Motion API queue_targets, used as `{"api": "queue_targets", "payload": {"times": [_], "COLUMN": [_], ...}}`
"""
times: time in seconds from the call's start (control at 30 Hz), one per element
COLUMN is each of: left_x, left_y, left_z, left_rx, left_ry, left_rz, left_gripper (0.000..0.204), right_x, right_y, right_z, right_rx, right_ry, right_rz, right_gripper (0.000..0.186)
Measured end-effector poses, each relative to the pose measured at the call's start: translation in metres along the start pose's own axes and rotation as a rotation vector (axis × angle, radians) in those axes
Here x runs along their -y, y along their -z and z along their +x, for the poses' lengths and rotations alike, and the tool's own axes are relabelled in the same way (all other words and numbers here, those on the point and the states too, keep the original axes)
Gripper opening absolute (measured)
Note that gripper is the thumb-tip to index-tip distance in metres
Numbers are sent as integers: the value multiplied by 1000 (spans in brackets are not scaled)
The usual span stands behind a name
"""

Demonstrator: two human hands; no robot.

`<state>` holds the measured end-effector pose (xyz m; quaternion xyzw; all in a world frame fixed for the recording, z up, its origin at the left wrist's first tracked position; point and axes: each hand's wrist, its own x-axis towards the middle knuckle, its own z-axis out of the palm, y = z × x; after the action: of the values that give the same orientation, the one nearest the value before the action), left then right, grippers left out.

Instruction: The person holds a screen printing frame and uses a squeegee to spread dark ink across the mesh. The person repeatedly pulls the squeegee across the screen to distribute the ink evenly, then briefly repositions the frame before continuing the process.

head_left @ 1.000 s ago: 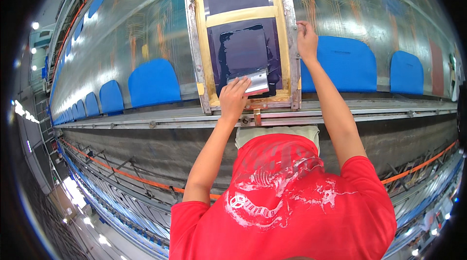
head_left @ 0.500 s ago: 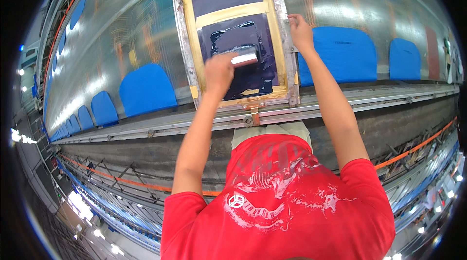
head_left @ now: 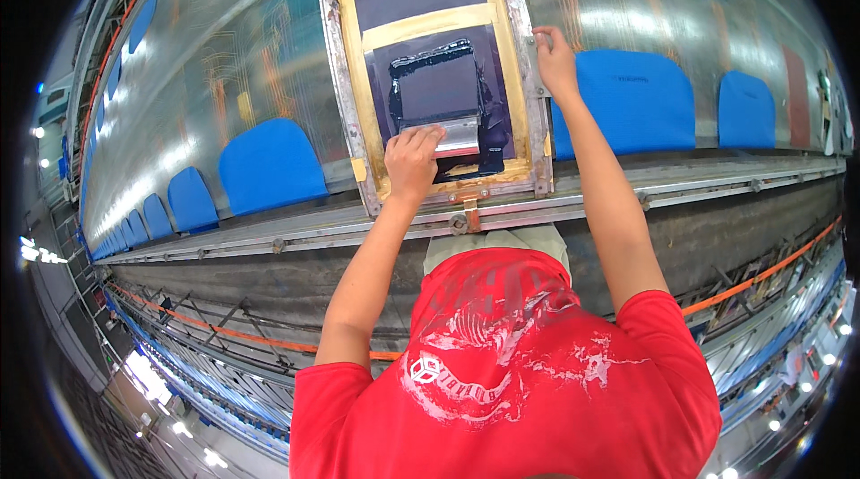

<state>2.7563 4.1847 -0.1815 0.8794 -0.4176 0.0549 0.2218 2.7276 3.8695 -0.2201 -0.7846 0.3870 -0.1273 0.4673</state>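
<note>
A screen-printing frame (head_left: 337,67) with a metal border, tan tape (head_left: 425,20) and purple mesh lies on the glossy table. Glossy dark ink (head_left: 492,159) surrounds a rectangle on the lower mesh. My left hand (head_left: 412,163) grips a metal squeegee (head_left: 459,137), which rests on the mesh near the frame's near end. My right hand (head_left: 555,65) has curled fingers on the frame's right bar, by a small metal fitting.
Blue rounded pieces (head_left: 269,165) line the long table (head_left: 269,76) on both sides of the frame. A metal rail (head_left: 681,192) runs along its near edge. Racks with orange beams (head_left: 761,273) lie at the lower sides of the picture.
The squeegee went up to mid-screen half a second ago and is now back at the near end in my left hand. The view has shifted since a second ago; my right hand stays on the frame.
</note>
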Motion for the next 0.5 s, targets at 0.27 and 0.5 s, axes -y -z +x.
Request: {"api": "queue_targets", "payload": {"times": [0.27, 0.5], "left_x": [50, 9], "left_y": [-5, -11], "left_z": [121, 41], "left_rx": [70, 67], "left_ry": [131, 69], "left_rz": [80, 39], "left_gripper": [31, 31], "right_x": [-11, -16], "right_y": [-13, -10], "right_z": [6, 5], "right_rx": [-51, -98], "right_ry": [110, 116], "right_rz": [55, 95], "right_gripper": [22, 23]}}
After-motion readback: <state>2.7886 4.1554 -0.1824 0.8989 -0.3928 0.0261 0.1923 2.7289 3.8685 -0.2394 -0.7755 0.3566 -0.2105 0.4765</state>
